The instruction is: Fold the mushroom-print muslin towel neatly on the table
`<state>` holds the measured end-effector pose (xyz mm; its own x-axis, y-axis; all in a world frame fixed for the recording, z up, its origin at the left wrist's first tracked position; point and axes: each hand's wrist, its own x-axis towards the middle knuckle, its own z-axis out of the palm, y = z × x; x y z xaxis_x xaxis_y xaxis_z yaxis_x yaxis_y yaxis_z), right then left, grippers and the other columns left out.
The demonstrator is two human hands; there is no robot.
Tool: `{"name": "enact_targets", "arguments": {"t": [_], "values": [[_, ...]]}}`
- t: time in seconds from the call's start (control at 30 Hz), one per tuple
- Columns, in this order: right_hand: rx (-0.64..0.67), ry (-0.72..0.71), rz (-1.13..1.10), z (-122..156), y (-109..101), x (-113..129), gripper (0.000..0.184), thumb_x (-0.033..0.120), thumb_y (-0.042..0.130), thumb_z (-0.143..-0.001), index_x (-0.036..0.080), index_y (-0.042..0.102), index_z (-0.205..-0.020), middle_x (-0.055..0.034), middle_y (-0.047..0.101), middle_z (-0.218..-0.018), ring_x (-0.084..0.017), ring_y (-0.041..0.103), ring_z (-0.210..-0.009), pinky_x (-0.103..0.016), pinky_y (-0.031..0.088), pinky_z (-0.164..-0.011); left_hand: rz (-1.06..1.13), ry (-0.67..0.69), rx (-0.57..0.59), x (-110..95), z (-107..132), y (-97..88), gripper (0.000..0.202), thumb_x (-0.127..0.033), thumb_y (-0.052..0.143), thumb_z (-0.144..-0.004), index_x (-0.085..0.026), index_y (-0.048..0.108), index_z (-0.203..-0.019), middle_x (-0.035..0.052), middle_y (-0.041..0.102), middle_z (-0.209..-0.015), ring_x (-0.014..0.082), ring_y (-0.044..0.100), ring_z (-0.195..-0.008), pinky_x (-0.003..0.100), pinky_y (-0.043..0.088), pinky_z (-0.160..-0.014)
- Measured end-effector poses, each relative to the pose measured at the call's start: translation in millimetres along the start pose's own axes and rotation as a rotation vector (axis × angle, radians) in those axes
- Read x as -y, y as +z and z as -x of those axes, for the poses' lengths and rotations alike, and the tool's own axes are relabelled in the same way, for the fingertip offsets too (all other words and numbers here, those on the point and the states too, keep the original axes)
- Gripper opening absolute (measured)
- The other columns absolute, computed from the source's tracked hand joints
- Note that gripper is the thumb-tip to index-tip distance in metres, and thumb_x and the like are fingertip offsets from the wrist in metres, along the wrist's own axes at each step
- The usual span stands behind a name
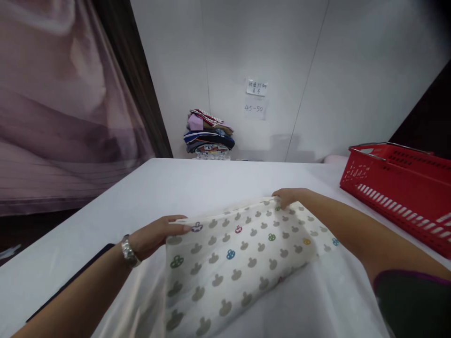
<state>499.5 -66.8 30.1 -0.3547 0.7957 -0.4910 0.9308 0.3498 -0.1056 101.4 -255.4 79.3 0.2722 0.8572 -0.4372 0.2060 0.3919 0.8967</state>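
A white cloth with a mushroom print point(239, 253) hangs stretched between my two hands above the white table point(197, 183). My left hand point(164, 231) pinches its upper left corner between thumb and fingers; a silvery bracelet circles that wrist. Farther from me, my right hand point(286, 196) grips the upper edge toward the right. The print is mostly grey mushrooms, with a few outlined in blue, green, red and yellow. Toward me the lower part of the cloth droops, and its bottom left runs out of the frame.
At the right stands a red plastic basket point(401, 188) with metal handles. Folded clothes point(210, 134) are stacked at the far side against the white wall. Paper notes point(256, 88) stick to that wall. A pink curtain point(63, 117) hangs on the left. Something dark and flat point(102, 251) lies beneath my left forearm.
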Motion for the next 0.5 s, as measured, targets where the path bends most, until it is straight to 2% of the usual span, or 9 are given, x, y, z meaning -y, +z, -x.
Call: {"name": "enact_targets", "arguments": {"t": [0.17,0.3,0.4,0.43,0.5], "values": [[-0.006,0.052,0.081,15,-10,-14,0.039,0.023,0.068,-0.051,0.016,0.066,-0.09,-0.0091,0.065,-0.093,-0.028,0.059,-0.085,-0.033,0.044,-0.069,-0.21,0.048,-0.094,-13,26,4.4,0.03,-0.045,0.069,-0.061,-0.019,0.064,-0.077,0.0038,0.069,-0.078,0.0243,0.062,-0.075,0.031,0.048,-0.068],[-0.126,0.055,0.136,40,-35,-26,0.032,0.024,0.068,-0.054,0.016,0.064,-0.084,-0.0083,0.064,-0.09,-0.026,0.058,-0.084,-0.031,0.041,-0.068,-0.304,0.122,-0.208,-35,31,-2.4,0.033,-0.048,0.068,-0.06,-0.02,0.062,-0.075,0.0028,0.068,-0.077,0.0225,0.062,-0.073,0.03,0.048,-0.066],[-0.348,0.07,0.143,65,-75,-34,0.028,0.025,0.067,-0.057,0.018,0.064,-0.084,-0.0051,0.064,-0.083,-0.02,0.058,-0.075,-0.027,0.04,-0.062,-0.392,0.244,-0.385,-76,32,-13.8,0.04,-0.047,0.072,-0.055,-0.017,0.063,-0.08,0.0016,0.069,-0.076,0.0214,0.061,-0.074,0.029,0.047,-0.067],[-0.452,0.094,0.142,75,-92,-37,0.027,0.026,0.067,-0.059,0.018,0.064,-0.085,-0.0039,0.064,-0.079,-0.018,0.057,-0.071,-0.026,0.04,-0.061,-0.412,0.294,-0.477,-94,34,-17.6,0.041,-0.044,0.073,-0.053,-0.016,0.063,-0.082,0.0009,0.069,-0.075,0.0216,0.061,-0.075,0.029,0.047,-0.069],[-0.673,0.083,0.159,98,-125,-40,0.028,0.031,0.065,-0.064,0.019,0.064,-0.09,-0.0018,0.063,-0.073,-0.017,0.056,-0.068,-0.027,0.039,-0.062,-0.495,0.389,-0.679,-129,39,-23.9,0.038,-0.038,0.07,-0.059,-0.012,0.064,-0.086,-0.0019,0.067,-0.073,0.019,0.061,-0.076,0.028,0.045,-0.072]]}}
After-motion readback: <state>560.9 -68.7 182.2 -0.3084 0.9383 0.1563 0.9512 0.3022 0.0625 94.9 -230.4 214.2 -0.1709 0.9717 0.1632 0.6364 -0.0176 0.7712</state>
